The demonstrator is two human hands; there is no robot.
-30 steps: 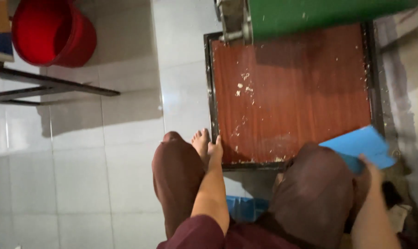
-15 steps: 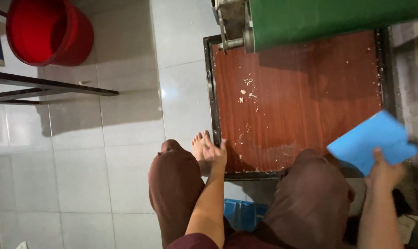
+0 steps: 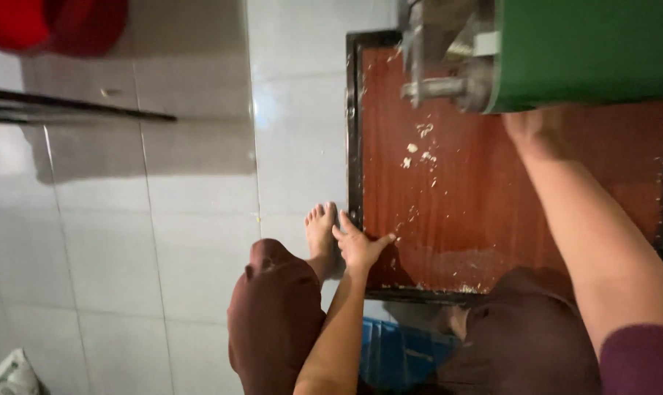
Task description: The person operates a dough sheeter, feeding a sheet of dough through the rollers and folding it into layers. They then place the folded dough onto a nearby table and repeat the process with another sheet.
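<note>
A red-brown board [image 3: 492, 212] in a black frame lies on the white tiled floor, with pale crumbs [image 3: 419, 150] scattered on it. My left hand [image 3: 357, 245] rests flat on the board's near left corner, fingers spread, holding nothing. My right arm stretches across the board to a green machine body [image 3: 587, 47] at its far end. My right hand [image 3: 532, 128] sits in the shadow just under that machine, and its fingers are hidden. A metal shaft [image 3: 437, 88] sticks out of the machine's left side.
My bare foot [image 3: 320, 234] and my knees in brown cloth [image 3: 273, 314] are beside the board. A blue object [image 3: 397, 355] lies between my legs. A red bucket [image 3: 53, 22], black metal bars [image 3: 75, 110] and a white bag [image 3: 9, 373] are at the left.
My right hand held a blue sheet at the board's right side; now the sheet is out of view and the arm has reached forward to the green machine. The view has moved closer.
</note>
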